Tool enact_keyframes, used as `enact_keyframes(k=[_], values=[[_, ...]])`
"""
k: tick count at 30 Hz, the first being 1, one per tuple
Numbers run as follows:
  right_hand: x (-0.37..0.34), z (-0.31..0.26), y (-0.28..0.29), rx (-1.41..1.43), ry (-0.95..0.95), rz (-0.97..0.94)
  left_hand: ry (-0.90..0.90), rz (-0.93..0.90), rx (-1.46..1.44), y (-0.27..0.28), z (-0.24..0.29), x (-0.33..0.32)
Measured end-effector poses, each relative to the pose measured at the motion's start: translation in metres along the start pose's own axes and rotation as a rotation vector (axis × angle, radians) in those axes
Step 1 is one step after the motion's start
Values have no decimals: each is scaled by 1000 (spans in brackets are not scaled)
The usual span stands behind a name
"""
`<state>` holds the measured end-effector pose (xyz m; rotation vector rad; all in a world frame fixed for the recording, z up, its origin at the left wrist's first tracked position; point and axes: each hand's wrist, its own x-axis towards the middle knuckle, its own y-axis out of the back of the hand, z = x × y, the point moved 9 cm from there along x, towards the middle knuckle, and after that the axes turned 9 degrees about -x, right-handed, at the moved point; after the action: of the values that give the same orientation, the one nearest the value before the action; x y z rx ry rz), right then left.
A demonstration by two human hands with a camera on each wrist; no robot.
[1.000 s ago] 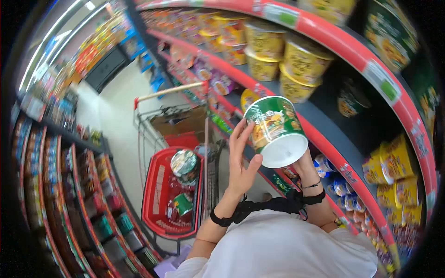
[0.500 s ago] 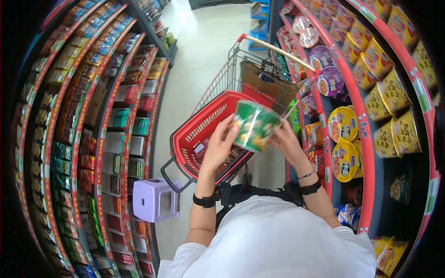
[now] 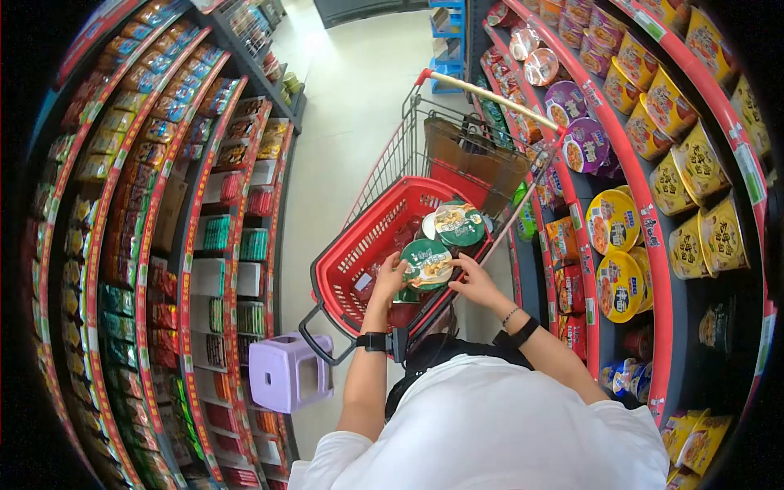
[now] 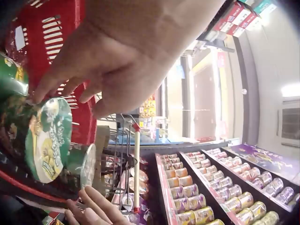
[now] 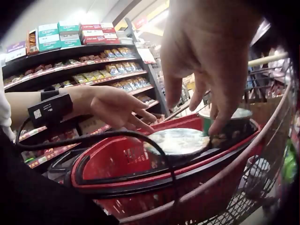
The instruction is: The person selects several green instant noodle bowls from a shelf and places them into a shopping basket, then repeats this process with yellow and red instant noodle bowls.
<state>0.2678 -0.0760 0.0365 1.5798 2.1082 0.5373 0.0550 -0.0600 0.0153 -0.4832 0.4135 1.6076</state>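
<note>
A green instant noodle tub (image 3: 426, 264) stands lid-up in the red shopping basket (image 3: 331, 282). My left hand (image 3: 389, 279) is at the near left of its lid, fingertips right at the rim. On the opposite side my right hand (image 3: 475, 282) hangs with loosely spread fingers beside the rim. Neither hand curls round the tub; the right wrist view shows fingers of the right hand (image 5: 206, 70) pointing down by the lid (image 5: 178, 140). Another green noodle tub (image 3: 459, 224) sits just beyond it in the basket.
The basket rests at the near end of a wire shopping cart (image 3: 400, 135) with a cardboard box (image 3: 474, 151) inside. Noodle shelves (image 3: 645, 245) run along the right, snack shelves (image 3: 171, 245) along the left. A purple stool (image 3: 273, 376) stands on the floor by the basket's handle.
Turned from the noodle shelf to the cart, both hands carried the green noodle tub over and lowered it into the basket. Their fingers have loosened from its sides.
</note>
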Motion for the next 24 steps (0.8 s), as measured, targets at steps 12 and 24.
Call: enact_keyframes(k=[12, 24], values=[[-153, -18, 220, 259, -90, 991, -404, -741, 169, -223, 79, -76], [-464, 8, 422, -877, -798, 2004, -628, -1599, 494, -395, 54, -288]])
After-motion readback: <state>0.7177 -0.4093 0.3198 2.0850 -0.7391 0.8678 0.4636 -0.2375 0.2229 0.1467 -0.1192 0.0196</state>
